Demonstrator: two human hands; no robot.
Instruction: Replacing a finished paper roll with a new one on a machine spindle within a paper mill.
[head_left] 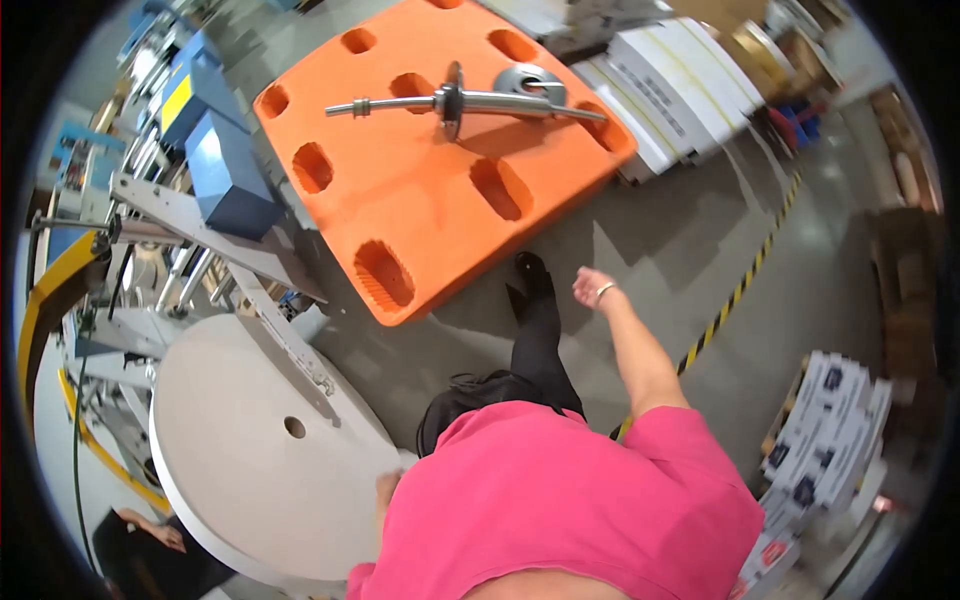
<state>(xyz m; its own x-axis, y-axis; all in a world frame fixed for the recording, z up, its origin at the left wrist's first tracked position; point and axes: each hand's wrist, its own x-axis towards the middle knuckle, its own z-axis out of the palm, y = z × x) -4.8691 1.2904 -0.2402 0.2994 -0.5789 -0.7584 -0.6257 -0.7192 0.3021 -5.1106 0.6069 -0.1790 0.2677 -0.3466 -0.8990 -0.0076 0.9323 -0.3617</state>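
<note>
My right hand (592, 288), with a thin bracelet at its wrist, swings out over the floor. Its fingers are curled in and nothing shows in them. My left hand (388, 487) is mostly hidden beside my pink shirt, close to the rim of a large white roll (230, 420) with a small round hole at its centre; whether it touches the roll I cannot tell. Ahead lies an orange plastic pallet (420, 200) with oblong openings. On it rest a metal shaft (500, 101) with a disc-shaped flange and a round metal collar (530, 82).
A grey metal machine arm (210, 230) and blue boxes (225, 170) stand at the left. White cartons (690, 85) are stacked beyond the pallet, more cartons (825, 430) at the right. Yellow-black tape (745, 285) crosses the floor. Another person (150, 555) in black is at lower left.
</note>
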